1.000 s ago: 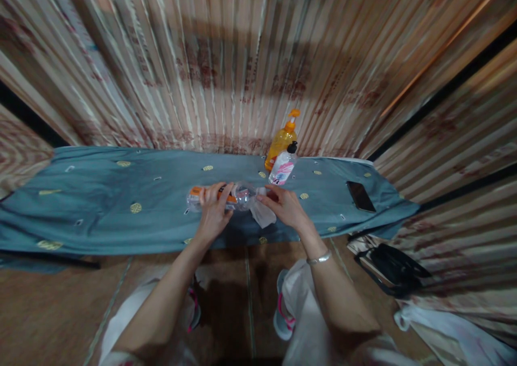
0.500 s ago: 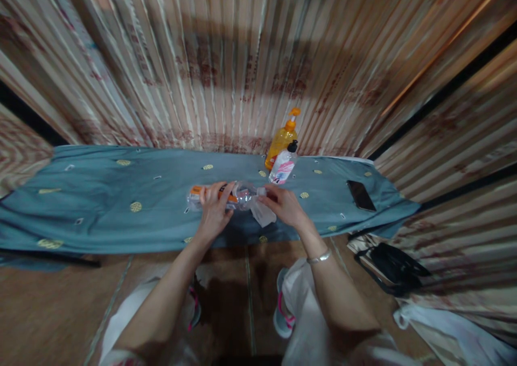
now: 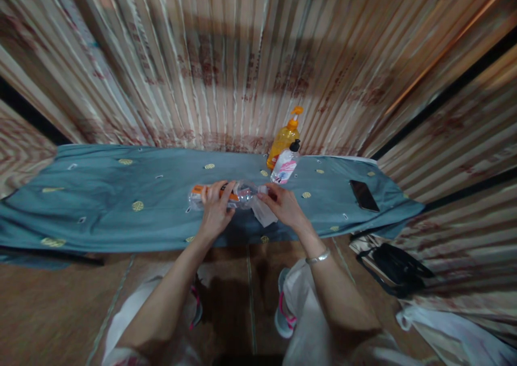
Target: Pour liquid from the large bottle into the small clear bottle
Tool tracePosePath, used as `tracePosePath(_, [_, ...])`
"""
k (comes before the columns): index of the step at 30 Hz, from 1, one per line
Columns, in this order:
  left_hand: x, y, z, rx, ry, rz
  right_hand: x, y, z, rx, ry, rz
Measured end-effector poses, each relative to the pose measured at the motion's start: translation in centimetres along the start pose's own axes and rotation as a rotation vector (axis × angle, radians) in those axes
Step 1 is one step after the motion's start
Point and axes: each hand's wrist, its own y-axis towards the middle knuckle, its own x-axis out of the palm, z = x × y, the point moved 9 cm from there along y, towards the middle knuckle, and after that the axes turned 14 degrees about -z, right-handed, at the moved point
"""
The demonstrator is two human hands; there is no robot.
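Note:
A clear plastic bottle (image 3: 245,193) with an orange label is held on its side above the teal cloth, its neck to the right. My left hand (image 3: 217,207) is wrapped over the label from above. At the neck end, the fingers of my right hand (image 3: 285,205) are closed on the whitish cap (image 3: 262,190); the fingertips are partly hidden. A pale, thin piece that looks like tissue (image 3: 264,215) shows below the neck, beside my right hand. I cannot tell whether the fingers also hold it.
Behind my right hand stand an orange pump bottle (image 3: 283,145) and a clear pump bottle with a pink label (image 3: 285,165). A phone (image 3: 364,195) lies to the right on the teal cloth (image 3: 100,188). Curtains (image 3: 226,59) surround it; a black bag (image 3: 398,266) is at the lower right.
The whole view has shifted very slightly. Both hands keep their places on the bottle, with almost no visible movement.

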Motion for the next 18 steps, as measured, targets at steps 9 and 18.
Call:
tracePosePath(9, [-0.06, 0.04, -0.07, -0.020, -0.009, -0.022, -0.19, 0.04, -0.38, 0.020, 0.014, 0.017])
tracePosePath(18, [-0.11, -0.01, 0.01, -0.031, -0.027, -0.023, -0.20, 0.11, 0.15, 0.050, 0.005, 0.035])
